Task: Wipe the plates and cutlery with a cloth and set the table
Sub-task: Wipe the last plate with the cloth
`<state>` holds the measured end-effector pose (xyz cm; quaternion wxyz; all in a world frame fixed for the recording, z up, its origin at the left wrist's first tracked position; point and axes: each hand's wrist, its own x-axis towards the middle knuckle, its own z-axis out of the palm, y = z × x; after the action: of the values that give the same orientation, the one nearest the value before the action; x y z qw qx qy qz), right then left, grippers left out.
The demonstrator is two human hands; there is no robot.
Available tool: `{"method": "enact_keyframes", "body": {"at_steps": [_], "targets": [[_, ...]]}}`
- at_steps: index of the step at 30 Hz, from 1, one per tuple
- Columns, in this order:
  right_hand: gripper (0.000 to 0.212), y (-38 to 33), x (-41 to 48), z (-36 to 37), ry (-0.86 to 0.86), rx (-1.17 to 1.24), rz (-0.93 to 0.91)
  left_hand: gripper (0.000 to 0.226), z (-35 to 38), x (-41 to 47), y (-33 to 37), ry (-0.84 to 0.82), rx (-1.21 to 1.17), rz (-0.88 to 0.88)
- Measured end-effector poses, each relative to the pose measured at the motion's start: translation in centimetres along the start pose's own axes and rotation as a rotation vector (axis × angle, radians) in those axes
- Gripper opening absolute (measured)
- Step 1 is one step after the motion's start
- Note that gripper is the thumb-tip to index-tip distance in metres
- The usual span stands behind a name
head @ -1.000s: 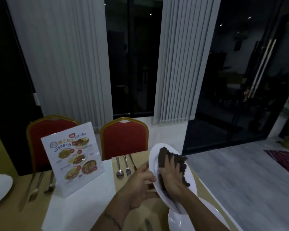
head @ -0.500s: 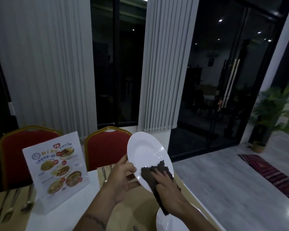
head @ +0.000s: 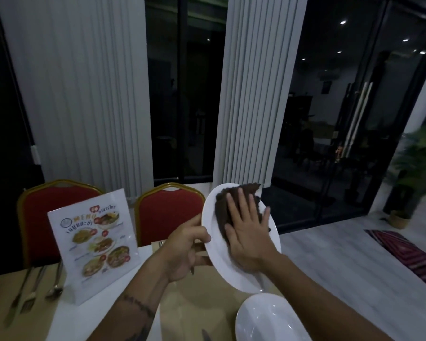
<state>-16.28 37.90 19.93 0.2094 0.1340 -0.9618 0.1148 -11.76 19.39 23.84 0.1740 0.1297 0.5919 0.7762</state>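
One white plate (head: 213, 230) is held tilted above the table (head: 64, 321), gripped at its rim by the left hand (head: 182, 249). One dark cloth (head: 228, 205) is pressed onto it by the flat, spread fingers of the right hand (head: 249, 232). A second plate (head: 263, 318) lies at the near edge. Three cutlery pieces (head: 35, 289), one menu stand (head: 96, 239) and two red chairs (head: 57, 212) are seen behind.

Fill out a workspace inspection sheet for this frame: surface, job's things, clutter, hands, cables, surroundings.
Surface: white table with tan placemats, in dim light.
Job's things: held plate tilted above the table; dark cloth on its face; second plate lying on the table near the person; cutlery laid on the left placemat.
Clutter: menu stand upright between the settings.
Hands: left hand grips the held plate's rim; right hand presses the cloth flat, fingers straight.
Cables: nothing seen.
Surroundings: two red chairs behind the table, vertical blinds, dark glass doors, potted plant, rug.
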Motion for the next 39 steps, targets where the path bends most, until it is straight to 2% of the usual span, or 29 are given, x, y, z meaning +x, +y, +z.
{"method": "enact_keyframes", "body": {"at_steps": [3,7,12,16,19,22,24,27,30,33,39], "targets": [[0.070,1.5,1.4,-0.1,0.085,-0.019,0.158,0.060,-0.1,-0.1,-0.1,0.024,0.006,0.049],[0.074,2.3,1.6,0.1,0.110,0.026,0.363,0.066,-0.1,-0.4,-0.9,0.072,-0.010,0.128],[0.073,0.1,-2.4,1.8,-0.003,0.138,0.553,0.071,0.2,-0.7,-2.4,0.121,-0.073,0.206],[0.078,-3.3,-5.2,2.1,-0.146,0.204,0.509,0.066,0.1,-0.8,-3.1,0.157,-0.138,0.197],[0.082,-4.9,-5.5,1.6,-0.180,0.285,0.335,0.065,-0.2,-1.0,-2.6,0.123,-0.148,0.175],[0.063,-5.8,-4.1,0.3,-0.104,0.382,0.093,0.060,-0.4,-1.4,-1.5,0.047,-0.152,0.129],[0.064,-6.3,-2.4,-0.8,-0.003,0.389,-0.042,0.056,-0.5,-1.9,-0.9,-0.003,-0.186,0.084],[0.067,-6.1,0.8,-2.1,0.079,0.252,-0.150,0.053,-0.7,-2.6,-0.7,-0.010,-0.253,0.058],[0.068,-5.0,3.4,-2.4,0.125,0.098,-0.117,0.062,-1.1,-3.1,-1.0,0.024,-0.234,0.072],[0.068,-3.7,4.5,-2.0,0.171,0.035,0.014,0.065,-1.6,-3.9,-1.4,0.104,-0.218,0.120],[0.073,-3.6,2.3,-0.1,0.100,0.079,0.282,0.065,-1.7,-5.0,-2.1,0.232,-0.216,0.177]]}}
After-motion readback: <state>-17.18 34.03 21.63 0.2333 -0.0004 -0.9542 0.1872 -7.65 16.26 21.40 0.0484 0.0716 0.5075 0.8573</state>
